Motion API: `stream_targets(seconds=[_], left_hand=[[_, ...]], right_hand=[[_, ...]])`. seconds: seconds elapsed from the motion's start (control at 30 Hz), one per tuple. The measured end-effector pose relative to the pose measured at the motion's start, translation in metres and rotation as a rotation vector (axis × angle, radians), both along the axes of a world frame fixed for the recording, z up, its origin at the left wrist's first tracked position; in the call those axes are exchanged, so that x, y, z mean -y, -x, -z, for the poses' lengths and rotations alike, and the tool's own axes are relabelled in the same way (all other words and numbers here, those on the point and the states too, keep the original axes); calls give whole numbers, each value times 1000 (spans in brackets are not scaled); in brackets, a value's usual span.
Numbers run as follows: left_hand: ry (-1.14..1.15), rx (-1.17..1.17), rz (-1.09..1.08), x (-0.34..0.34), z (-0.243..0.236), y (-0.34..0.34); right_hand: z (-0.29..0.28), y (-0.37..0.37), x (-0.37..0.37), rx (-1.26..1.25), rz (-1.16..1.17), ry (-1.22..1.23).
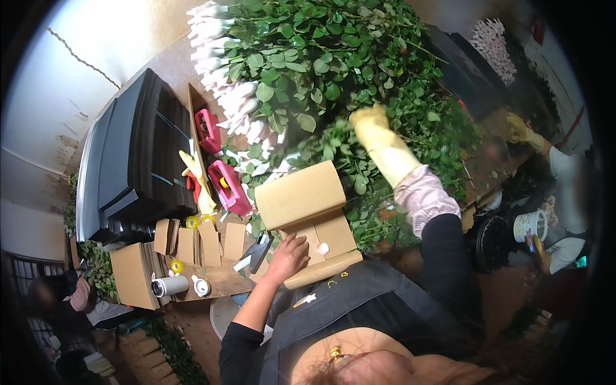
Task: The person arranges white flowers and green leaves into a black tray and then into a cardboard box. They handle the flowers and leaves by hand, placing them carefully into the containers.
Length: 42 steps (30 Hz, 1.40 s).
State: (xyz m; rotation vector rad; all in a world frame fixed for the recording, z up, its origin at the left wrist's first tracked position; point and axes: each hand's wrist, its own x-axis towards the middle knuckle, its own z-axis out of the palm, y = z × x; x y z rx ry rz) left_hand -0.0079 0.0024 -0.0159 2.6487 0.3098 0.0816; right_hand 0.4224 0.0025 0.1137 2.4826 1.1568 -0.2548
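My bare left hand (289, 258) rests with its fingers stretched over a piece of folded cardboard (333, 231) in front of my body. The cardboard has a corrugated flap (301, 194) raised at its far side, and a pale petal (323, 248) lies on it. Farther off and to the right, my right hand (370, 120) wears a yellow rubber glove. Its fingers are closed among blurred leaves, on a leafy rose stem, though the grip itself is partly hidden. Beyond lies a large heap of leafy rose stems (333, 64), their heads in white sleeves (237, 106) toward the left.
Pink tape dispensers (229, 187), a yellow glove (204, 186) and cut cardboard pieces (209, 244) lie left. A dark stack of sheets (138, 147) stands behind them. Nearer are a white tumbler (170, 285) and its lid (201, 287). A co-worker's gloved hand (523, 130) shows right.
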Motion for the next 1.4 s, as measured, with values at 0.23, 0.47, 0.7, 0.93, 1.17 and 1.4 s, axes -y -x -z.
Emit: stream_targets(seconds=[0.23,0.47,0.7,0.93,1.17,1.4], left_hand=[[37,47,50,-4,8,-12],[21,25,59,-7,7,-8],[226,-66,-25,-4,-17,-13],[268,2,-24,-4,-11,-12],[250,-14,4,-7,-3,-2],[305,-123,13,-8,-19,-15]], right_hand=[[-15,-39,66,21,-123,203],[-76,7,115,255,-594,-1032],[-21,68,199,-373,-625,-849],[90,113,221,-477,-153,473],[71,97,232,-693,-156,80],[67,63,181,-166,-116,-284]])
